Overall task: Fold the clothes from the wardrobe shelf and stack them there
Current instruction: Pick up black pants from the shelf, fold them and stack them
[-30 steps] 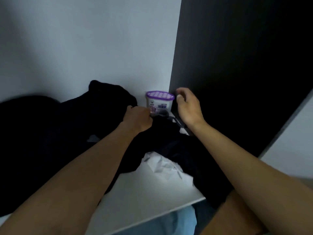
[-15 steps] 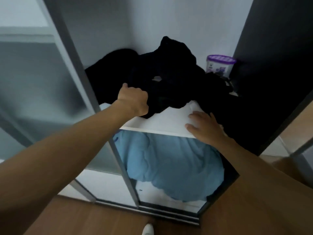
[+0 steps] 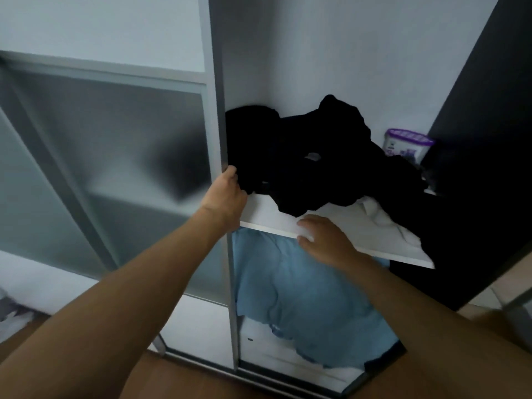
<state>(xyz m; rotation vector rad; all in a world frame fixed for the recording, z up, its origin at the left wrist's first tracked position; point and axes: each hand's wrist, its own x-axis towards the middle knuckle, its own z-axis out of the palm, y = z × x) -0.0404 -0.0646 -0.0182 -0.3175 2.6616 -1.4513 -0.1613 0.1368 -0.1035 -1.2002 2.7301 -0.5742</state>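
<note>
At shelf front: L hand has shifted left to the sliding door edge; R hand stays on the shelf lip.
L fingers curl at door edge, touching black clothes; whether they pinch fabric, cannot tell. R hand spread flat, holding nothing, near white garment. Clothes lie unfolded in a heap on shelf, w/ purple-lidded tub behind. Judgement: folding not yet begun.

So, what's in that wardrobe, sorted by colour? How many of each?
Black: 1 heap of crumpled black clothes; separate pieces cannot be told apart
White: 1 crumpled white cloth
Light blue: 1 light blue fabric bundle, under the shelf
Purple: 1 white plastic tub with a purple lid
Total: 4
</note>
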